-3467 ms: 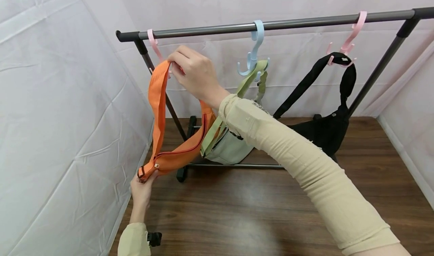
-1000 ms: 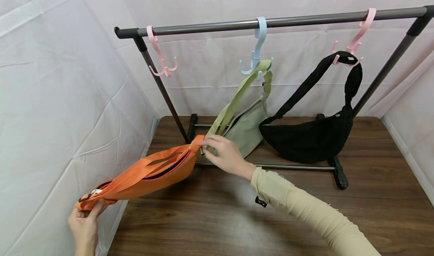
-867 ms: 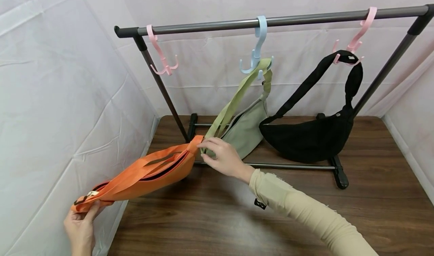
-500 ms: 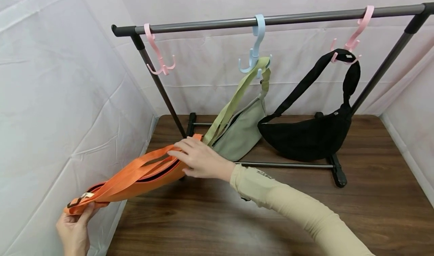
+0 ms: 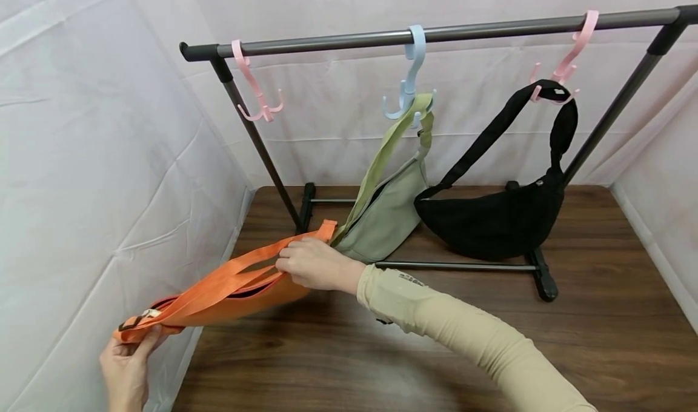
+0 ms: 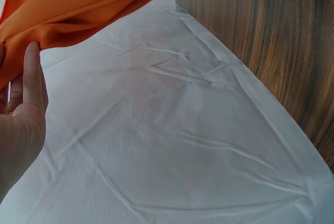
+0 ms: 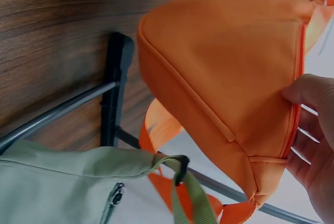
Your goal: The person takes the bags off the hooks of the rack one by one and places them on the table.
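An orange crossbody bag [image 5: 231, 310] stretches aslant between my hands, its strap [image 5: 209, 285] lying along the top and its zip partly open. My left hand [image 5: 126, 366] pinches the near-left end, beside the buckle, thumb on top; in the left wrist view its fingers [image 6: 32, 75] lie under the orange fabric. Toward the far end, my right hand [image 5: 319, 265] grips the zipped edge. The right wrist view shows that thumb [image 7: 302, 91] on the outer face by the red zip [image 7: 298, 85], other fingers behind. The bag's far end overlaps a sage-green bag [image 5: 382, 221].
The green bag hangs from a blue hook [image 5: 409, 91] and a black bag [image 5: 491, 224] from a pink hook [image 5: 572, 48]. Another pink hook [image 5: 256, 91] at the rail's left end carries nothing. A metal rack [image 5: 338, 42] stands on wood-look flooring; white fabric walls [image 5: 109, 188] surround it.
The orange bag came down from beside the left pink hook, where my right hand held its strap up. Lately my right hand slid left from the bag's far end onto its zipped edge.
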### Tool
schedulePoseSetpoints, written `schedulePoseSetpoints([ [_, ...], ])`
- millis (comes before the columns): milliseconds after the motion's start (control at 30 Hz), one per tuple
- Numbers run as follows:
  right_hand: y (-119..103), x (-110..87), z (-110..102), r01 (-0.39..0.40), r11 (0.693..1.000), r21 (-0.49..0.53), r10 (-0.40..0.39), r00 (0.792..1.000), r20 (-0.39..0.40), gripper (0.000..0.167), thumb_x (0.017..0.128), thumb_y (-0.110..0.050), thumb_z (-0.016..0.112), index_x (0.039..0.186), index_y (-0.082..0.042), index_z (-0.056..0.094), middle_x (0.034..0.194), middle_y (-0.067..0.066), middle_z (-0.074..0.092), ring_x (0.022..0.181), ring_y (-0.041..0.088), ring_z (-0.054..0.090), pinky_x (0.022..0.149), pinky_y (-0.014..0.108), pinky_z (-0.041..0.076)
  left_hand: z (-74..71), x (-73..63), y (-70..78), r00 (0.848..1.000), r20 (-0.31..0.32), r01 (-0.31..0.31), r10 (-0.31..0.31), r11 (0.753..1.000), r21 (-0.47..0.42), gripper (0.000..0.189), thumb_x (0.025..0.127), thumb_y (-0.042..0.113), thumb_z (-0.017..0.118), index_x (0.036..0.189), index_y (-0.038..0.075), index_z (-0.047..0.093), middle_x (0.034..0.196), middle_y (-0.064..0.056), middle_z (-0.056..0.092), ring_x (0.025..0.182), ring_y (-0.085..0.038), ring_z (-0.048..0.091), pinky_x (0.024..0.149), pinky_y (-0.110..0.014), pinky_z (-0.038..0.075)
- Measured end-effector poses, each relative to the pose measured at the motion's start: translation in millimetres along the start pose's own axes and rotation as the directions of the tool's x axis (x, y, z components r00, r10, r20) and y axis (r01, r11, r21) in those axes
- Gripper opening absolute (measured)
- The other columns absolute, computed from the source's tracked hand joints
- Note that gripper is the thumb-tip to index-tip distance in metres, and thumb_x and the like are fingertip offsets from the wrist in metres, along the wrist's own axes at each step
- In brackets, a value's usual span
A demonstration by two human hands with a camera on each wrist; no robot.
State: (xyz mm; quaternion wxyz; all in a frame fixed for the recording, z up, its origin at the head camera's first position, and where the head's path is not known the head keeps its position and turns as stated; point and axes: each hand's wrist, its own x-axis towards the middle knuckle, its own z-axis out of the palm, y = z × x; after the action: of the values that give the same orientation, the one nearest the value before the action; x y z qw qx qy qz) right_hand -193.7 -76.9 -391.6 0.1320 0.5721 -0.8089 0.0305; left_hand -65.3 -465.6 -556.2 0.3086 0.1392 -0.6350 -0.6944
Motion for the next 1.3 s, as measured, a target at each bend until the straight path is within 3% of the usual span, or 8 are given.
schedulePoseSetpoints([
  [200, -10, -4.4, -5, 0.003, 1.0, -0.009, -0.003, 1.0, 0.005, 0.013, 0.086, -0.012, 0.055, 0.089, -0.021, 0.065, 0.086, -0.009, 0.061, 0.076, 0.009, 0.055, 0.059, 0.02, 0.039, 5.9, 0.0, 11.7, 0.997, 0.022, 0.077, -0.079, 0.996, 0.054, 0.045, 0.074, -0.009, 0.067, 0.117, -0.008, 0.054, 0.109, -0.014, 0.062, 0.089, -0.018, 0.065, 0.066, -0.027, 0.052],
  [433, -20, -15.0, -8, 0.009, 0.998, -0.055, -0.01, 1.0, -0.012, 0.01, 0.084, -0.015, 0.058, 0.087, -0.021, 0.065, 0.084, -0.009, 0.06, 0.071, 0.008, 0.053, 0.053, 0.018, 0.034, 12.1, 3.5, 22.4, 0.988, 0.112, 0.093, -0.107, 0.988, 0.124, 0.043, 0.075, -0.012, 0.066, 0.115, -0.009, 0.053, 0.101, -0.007, 0.066, 0.087, -0.013, 0.065, 0.064, -0.025, 0.052],
  [600, -24, -19.8, -8, 0.013, 0.996, -0.087, -0.016, 0.999, -0.04, 0.009, 0.084, -0.015, 0.057, 0.085, -0.022, 0.064, 0.085, -0.01, 0.06, 0.072, 0.007, 0.053, 0.052, 0.018, 0.033, 12.4, 4.8, 32.0, 0.98, 0.124, 0.141, -0.158, 0.98, 0.139, 0.044, 0.075, -0.01, 0.067, 0.116, -0.006, 0.054, 0.099, -0.002, 0.066, 0.087, -0.008, 0.064, 0.064, -0.021, 0.052],
  [800, -27, -19.5, -8, 0.018, 0.99, -0.141, -0.034, 0.994, -0.108, 0.012, 0.086, -0.015, 0.053, 0.084, -0.023, 0.062, 0.088, -0.011, 0.06, 0.076, 0.008, 0.054, 0.054, 0.019, 0.034, 9.8, 0.2, 48.5, 0.984, 0.108, 0.121, -0.139, 0.98, 0.159, 0.044, 0.075, -0.012, 0.066, 0.117, -0.007, 0.055, 0.098, 0.0, 0.067, 0.089, -0.007, 0.063, 0.067, -0.017, 0.052],
  [900, -30, -16.9, -8, 0.027, 0.986, -0.167, -0.051, 0.989, -0.141, 0.015, 0.088, -0.014, 0.05, 0.085, -0.023, 0.062, 0.09, -0.01, 0.061, 0.077, 0.008, 0.054, 0.056, 0.019, 0.035, 6.6, -5.1, 59.2, 0.981, 0.138, 0.126, -0.138, 0.988, 0.092, 0.042, 0.075, -0.016, 0.062, 0.116, -0.009, 0.054, 0.098, -0.002, 0.068, 0.089, -0.008, 0.064, 0.068, -0.019, 0.052],
  [1067, -35, -13.1, -9, 0.058, 0.983, -0.173, -0.088, 0.981, -0.175, 0.019, 0.092, -0.015, 0.046, 0.086, -0.022, 0.063, 0.089, -0.01, 0.06, 0.077, 0.007, 0.054, 0.056, 0.019, 0.036, 6.4, -17.1, 82.9, 0.972, 0.203, 0.131, -0.122, 0.991, -0.032, 0.04, 0.075, -0.023, 0.055, 0.111, -0.006, 0.059, 0.095, -0.003, 0.068, 0.084, -0.011, 0.066, 0.063, -0.025, 0.052],
  [1300, -47, -14.2, -11, 0.096, 0.987, -0.131, -0.117, 0.98, -0.16, 0.013, 0.088, -0.016, 0.051, 0.088, -0.023, 0.063, 0.09, -0.01, 0.06, 0.078, 0.007, 0.053, 0.059, 0.019, 0.038, 33.5, -44.1, 146.8, 0.976, 0.18, 0.102, -0.124, 0.987, 0.123, 0.037, 0.077, -0.016, 0.059, 0.093, 0.016, 0.069, 0.083, 0.01, 0.068, 0.074, 0.001, 0.064, 0.059, -0.011, 0.049],
])
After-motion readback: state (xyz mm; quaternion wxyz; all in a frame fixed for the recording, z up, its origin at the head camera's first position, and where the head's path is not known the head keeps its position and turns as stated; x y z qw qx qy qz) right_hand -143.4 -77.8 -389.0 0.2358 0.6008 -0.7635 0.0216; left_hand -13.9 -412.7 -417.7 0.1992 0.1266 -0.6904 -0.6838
